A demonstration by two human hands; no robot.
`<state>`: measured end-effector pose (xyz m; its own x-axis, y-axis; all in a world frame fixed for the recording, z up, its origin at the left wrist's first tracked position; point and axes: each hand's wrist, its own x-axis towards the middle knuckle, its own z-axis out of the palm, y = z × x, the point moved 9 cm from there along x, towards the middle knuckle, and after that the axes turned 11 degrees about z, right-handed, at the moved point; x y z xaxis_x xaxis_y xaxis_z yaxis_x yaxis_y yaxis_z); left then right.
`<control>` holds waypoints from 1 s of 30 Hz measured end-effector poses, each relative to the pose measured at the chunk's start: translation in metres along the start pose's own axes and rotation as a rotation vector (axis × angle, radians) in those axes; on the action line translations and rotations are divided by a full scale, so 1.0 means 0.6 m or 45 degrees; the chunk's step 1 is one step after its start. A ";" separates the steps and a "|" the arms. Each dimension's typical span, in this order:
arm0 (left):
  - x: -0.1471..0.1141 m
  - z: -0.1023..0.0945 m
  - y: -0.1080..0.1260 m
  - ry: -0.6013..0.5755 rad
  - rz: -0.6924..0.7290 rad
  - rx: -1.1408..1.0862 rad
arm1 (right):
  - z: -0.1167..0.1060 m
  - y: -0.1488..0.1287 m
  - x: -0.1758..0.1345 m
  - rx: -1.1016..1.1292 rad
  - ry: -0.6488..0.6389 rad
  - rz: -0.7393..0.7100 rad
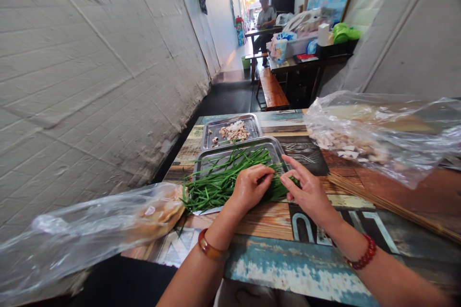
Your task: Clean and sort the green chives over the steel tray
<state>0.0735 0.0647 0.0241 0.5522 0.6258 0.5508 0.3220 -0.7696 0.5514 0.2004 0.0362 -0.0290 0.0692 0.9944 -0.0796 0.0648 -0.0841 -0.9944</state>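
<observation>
A heap of long green chives (216, 180) lies across a metal tray (277, 146), some hanging over its near left edge. My left hand (252, 184) is over the chives, fingers curled in a pinch; what lies between them is too small to make out. Close by on the right, my right hand (306, 192) hovers at the tray's right end, index finger stretched out and thumb apart from it. The two hands' fingertips are near each other. Behind, a second metal tray (207, 140) bears small pale chopped pieces (235, 131).
Thin bamboo skewers (392, 206) lie at right, below a clear bag of pale pieces (360, 148). Another plastic bag (154, 211), with flat tan sheets, rests at left. Beyond are a bench (272, 88), a loaded table (298, 63) and a seated person (266, 15).
</observation>
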 end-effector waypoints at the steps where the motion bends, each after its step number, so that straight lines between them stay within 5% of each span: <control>1: 0.000 0.000 0.000 0.002 0.003 -0.005 | 0.001 -0.001 -0.001 0.010 -0.014 -0.005; 25: 0.001 0.011 0.004 -0.153 0.075 0.083 | -0.002 0.015 0.003 0.075 0.021 0.031; 30: 0.001 0.009 -0.003 -0.191 -0.109 -0.186 | 0.000 0.008 -0.005 0.143 -0.028 0.094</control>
<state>0.0774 0.0660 0.0202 0.6393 0.6536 0.4051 0.2639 -0.6813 0.6828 0.2004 0.0325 -0.0334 0.0474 0.9871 -0.1528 -0.0514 -0.1503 -0.9873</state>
